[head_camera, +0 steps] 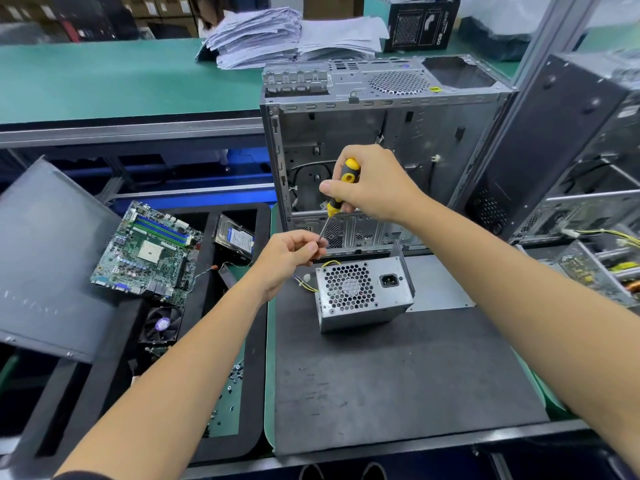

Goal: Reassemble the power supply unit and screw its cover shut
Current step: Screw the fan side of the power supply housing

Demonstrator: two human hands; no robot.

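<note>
Head view: power supply unit [363,294] on dark mat [398,375], fan grille facing up. Right hand [372,183] wrapped round screwdriver [341,187]; left hand [291,258] pinching at tip, screw unconfirmed. Stiff, weighty steel box, probably; best gripped by side walls, clear of wires.

Green-topped workbenches [104,77] with aluminium frame posts [540,64].

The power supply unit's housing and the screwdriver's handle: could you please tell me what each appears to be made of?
Power supply unit: apparently bare sheet metal, dull grey, with a punched honeycomb grille and folded edges.
Screwdriver in the right hand: the handle looks like glossy moulded yellow plastic with black, possibly rubbery inserts; the shaft is thin bright metal, its tip at the left hand.
</note>
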